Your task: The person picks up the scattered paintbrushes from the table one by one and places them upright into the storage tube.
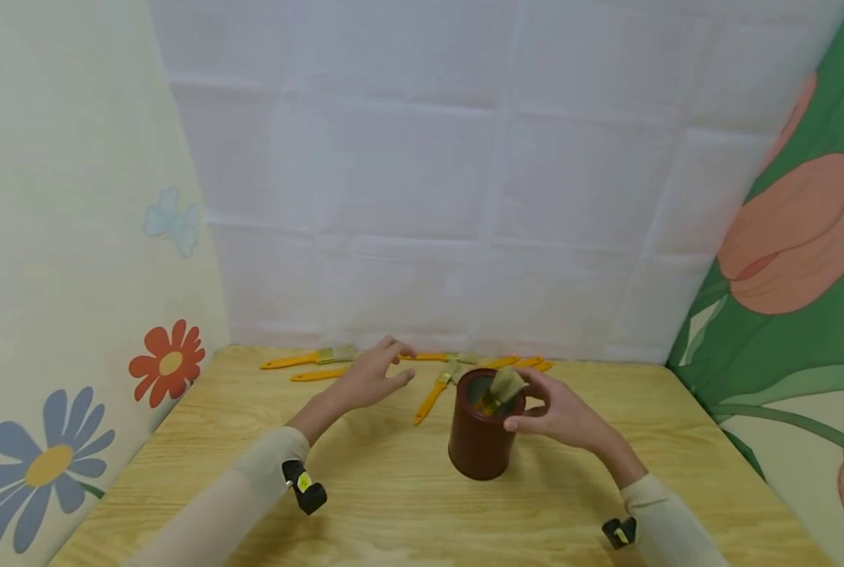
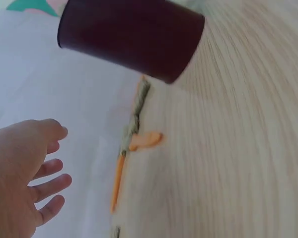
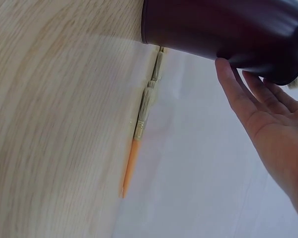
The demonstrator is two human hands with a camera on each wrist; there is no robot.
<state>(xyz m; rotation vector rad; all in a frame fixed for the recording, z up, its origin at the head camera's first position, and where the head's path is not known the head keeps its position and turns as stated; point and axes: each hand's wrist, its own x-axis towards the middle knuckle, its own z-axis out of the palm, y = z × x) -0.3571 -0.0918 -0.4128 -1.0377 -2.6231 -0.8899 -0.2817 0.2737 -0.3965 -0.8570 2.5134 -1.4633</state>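
A dark red-brown cylindrical container stands upright on the table. Inside it, a paintbrush leans with its pale bristles up over the right rim. The right hand holds the container near the rim from the right, thumb on the near side and fingers behind, close to the bristles. To the left, the left hand hovers with spread, loosely bent fingers and holds nothing. Beneath and behind it lie paintbrushes with orange handles; nearest the container is one slanted paintbrush.
Along the back edge of the wooden table lie several more paintbrushes, among them one paintbrush at far left. A creased white sheet rises behind, with flower-printed cloths on both sides.
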